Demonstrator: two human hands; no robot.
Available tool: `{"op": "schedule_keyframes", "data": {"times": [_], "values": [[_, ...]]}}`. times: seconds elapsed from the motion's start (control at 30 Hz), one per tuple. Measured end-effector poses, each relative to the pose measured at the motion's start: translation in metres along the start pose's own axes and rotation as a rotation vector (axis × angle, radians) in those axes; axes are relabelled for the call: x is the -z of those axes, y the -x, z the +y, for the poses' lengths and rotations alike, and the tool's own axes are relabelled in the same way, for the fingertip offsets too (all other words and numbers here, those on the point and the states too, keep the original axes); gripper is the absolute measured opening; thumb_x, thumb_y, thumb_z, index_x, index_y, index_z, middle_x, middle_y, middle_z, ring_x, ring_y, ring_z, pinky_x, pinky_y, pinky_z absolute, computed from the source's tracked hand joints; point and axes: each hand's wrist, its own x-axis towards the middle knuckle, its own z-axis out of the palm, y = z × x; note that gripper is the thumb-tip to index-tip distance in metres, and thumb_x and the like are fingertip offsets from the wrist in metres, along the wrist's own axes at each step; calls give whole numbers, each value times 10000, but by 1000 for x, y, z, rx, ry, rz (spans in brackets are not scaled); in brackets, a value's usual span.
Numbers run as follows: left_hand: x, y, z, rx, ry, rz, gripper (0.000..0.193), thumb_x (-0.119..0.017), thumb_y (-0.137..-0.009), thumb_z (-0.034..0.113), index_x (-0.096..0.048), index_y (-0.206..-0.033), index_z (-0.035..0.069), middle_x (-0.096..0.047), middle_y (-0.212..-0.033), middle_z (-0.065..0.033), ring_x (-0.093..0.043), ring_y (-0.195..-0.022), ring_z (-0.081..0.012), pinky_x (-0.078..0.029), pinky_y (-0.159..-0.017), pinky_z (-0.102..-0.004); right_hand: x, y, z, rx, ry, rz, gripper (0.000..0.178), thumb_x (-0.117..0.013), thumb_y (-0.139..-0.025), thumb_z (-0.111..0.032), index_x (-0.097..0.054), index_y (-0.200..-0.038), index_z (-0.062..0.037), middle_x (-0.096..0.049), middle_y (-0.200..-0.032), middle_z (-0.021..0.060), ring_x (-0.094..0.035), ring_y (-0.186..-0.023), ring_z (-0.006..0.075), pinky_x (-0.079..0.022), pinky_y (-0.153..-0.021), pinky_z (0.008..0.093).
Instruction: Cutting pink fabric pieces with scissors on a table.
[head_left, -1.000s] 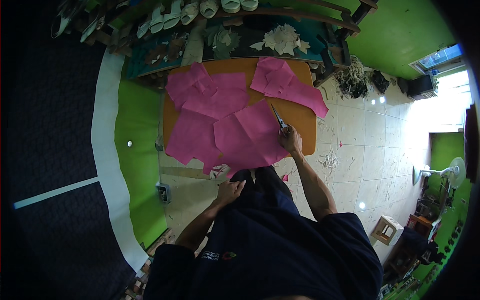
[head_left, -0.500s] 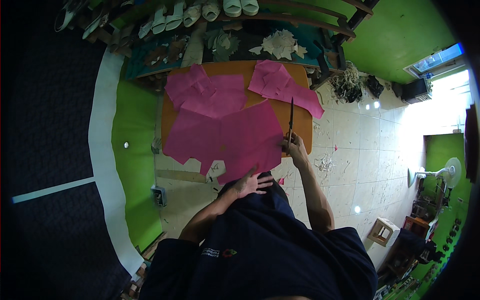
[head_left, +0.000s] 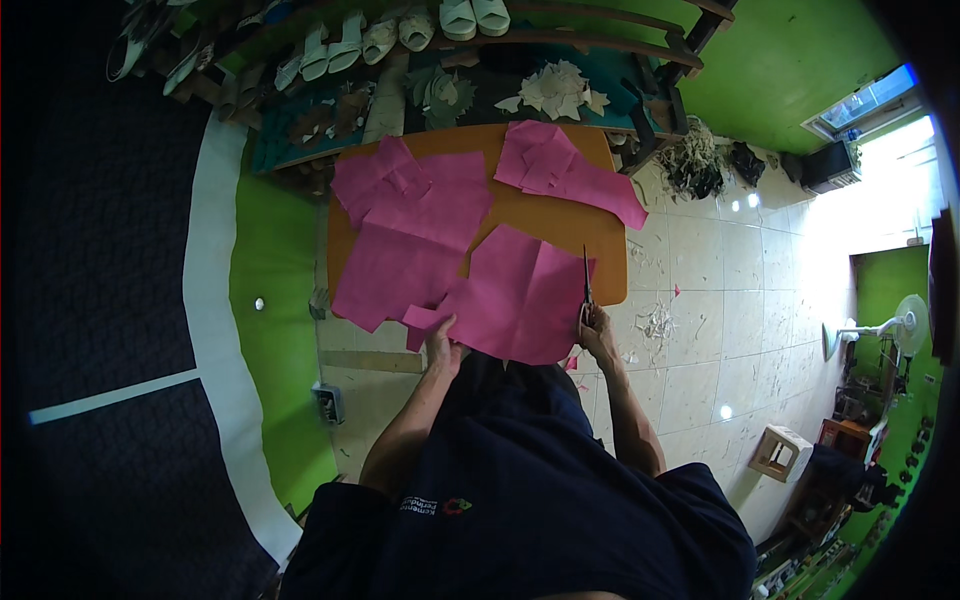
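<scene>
While the right hand (head_left: 600, 336) is closed round the handles of the scissors (head_left: 587, 283), the left hand (head_left: 442, 348) grips the near-left edge of the pink sheet (head_left: 525, 295), thumb on top. Scissors: at the sheet's right margin, over the near-right part of the orange worktop (head_left: 560, 222). Tips point away from the wearer, handles toward the body; long axis runs fore-aft, nearly straight up the view. Blades read as one thin dark line, so can't tell if they're parted. A sliver of pink shows just right of them.

Held sheet: long axis roughly left-right, narrow tab at its left end beside the left hand, fold line running fore-aft, near edge hanging past the worktop toward the lap.

Second pink piece (head_left: 400, 268) lies flat to the left, long axis fore-aft, more pink layers stacked on its far end. Third pink piece (head_left: 570, 178) sits far right, long axis slanting nearer and rightward, its narrow end overhanging the worktop's right edge. Scraps litter the tiled floor (head_left: 715, 305) to the right.
</scene>
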Motion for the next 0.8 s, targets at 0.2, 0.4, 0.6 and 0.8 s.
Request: {"op": "schedule_keyframes", "data": {"times": [0.2, 0.4, 0.6, 0.8], "values": [[23, 0, 33, -112, -475, -63, 654, -752, -833, 54, -512, -1439, 106, -620, -1268, -76, -608, -1145, -191, -522, -950, -345, -3, -2, 28, -30, 319, 139, 151, -596, -953, -164, -551, -875, -42, -516, -605, -15, -483, -517, 67, -348, -454, 259], [-6, 8, 68, -253, -882, -517, 566, -747, -830, 114, -598, -1375, 87, -587, -1390, -104, -547, -1276, -236, -387, -1110, -338, 5, 4, -3, 71, 430, 174, 111, -600, -920, -129, -561, -943, -28, -580, -702, 25, -541, -620, 126, -444, -566, 310], [-33, 44, 95, -249, -1123, -659, 490, -712, -883, 159, -619, -1356, 65, -593, -1400, -136, -496, -1345, -232, -336, -1152, -360, 8, 13, -58, 164, 381, 271, 146, -627, -841, -100, -523, -919, -34, -589, -741, 110, -608, -647, 207, -477, -609, 341], [-20, 37, 104, -382, -941, -439, 517, -722, -883, 126, -593, -1379, 56, -566, -1424, -143, -514, -1313, -215, -381, -1127, -356, 2, -9, -59, 265, 277, 311, 116, -618, -888, -81, -511, -867, -42, -540, -699, 38, -483, -597, 102, -416, -557, 299]]}}
